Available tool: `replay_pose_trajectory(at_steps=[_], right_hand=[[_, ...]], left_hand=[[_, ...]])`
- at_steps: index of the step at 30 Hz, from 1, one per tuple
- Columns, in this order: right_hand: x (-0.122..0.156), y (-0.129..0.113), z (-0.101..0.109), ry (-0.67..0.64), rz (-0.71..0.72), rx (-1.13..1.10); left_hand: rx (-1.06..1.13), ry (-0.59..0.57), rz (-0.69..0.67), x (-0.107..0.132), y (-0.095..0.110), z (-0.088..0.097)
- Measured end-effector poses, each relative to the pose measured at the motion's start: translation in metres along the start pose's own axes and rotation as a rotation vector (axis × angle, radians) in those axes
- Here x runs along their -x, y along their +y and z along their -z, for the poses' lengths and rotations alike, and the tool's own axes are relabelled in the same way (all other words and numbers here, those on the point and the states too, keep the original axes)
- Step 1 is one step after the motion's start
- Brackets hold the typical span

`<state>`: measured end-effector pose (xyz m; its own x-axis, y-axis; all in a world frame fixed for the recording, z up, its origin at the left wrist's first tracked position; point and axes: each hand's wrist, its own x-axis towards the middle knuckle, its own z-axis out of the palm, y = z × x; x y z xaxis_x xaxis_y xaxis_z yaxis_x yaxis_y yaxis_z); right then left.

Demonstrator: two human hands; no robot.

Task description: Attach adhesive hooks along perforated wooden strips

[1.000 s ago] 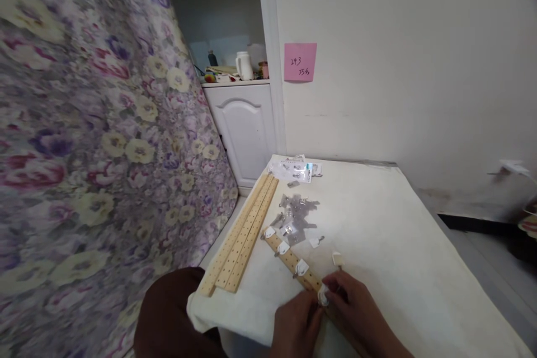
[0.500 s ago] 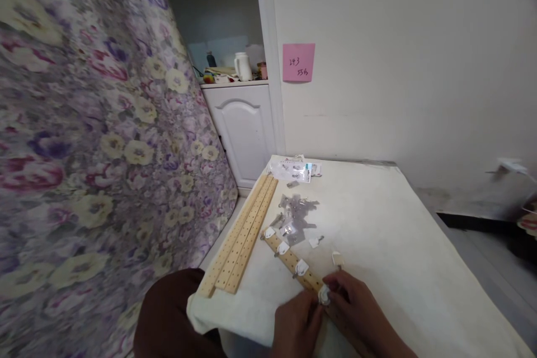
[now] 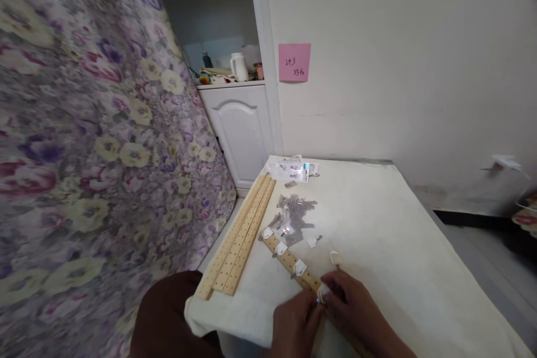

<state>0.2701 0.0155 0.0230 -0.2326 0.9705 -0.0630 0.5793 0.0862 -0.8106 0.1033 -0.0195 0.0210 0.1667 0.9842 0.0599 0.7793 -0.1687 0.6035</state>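
Note:
A perforated wooden strip [image 3: 289, 260] lies diagonally on the white table [image 3: 377, 235], with three small white hooks clipped along it. At its near end my left hand [image 3: 296, 324] and my right hand [image 3: 356, 313] meet, fingers pinched together on another white hook [image 3: 323, 292] that sits on the strip. Two loose white hooks [image 3: 335, 258] lie just beyond my right hand.
Two more wooden strips [image 3: 241, 238] lie side by side along the table's left edge. A heap of small clear bags with metal parts [image 3: 293, 215] and a packet [image 3: 291, 170] sit farther back. A flowered mattress [image 3: 84, 151] leans at the left; a white cabinet [image 3: 239, 128] stands behind.
Both hands stay at the near end of the strip on the same hook. Only the camera has shifted slightly to the right.

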Motion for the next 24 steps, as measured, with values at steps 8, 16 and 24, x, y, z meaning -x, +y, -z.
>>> replay_pose_trajectory(at_steps=[8, 16, 24], right_hand=[[0.0007, -0.0013, -0.003, 0.015, 0.005, 0.047], [0.0022, -0.0082, -0.0013, 0.023, -0.018, 0.078], [0.0012, -0.0046, -0.0034, 0.031, -0.027, 0.083]], left_hand=[[0.012, 0.006, -0.037, 0.0025, 0.0001, 0.0021], [0.011, 0.018, -0.082, 0.0042, -0.0032, 0.002], [-0.009, 0.055, -0.111, 0.0051, -0.0057, -0.0018]])
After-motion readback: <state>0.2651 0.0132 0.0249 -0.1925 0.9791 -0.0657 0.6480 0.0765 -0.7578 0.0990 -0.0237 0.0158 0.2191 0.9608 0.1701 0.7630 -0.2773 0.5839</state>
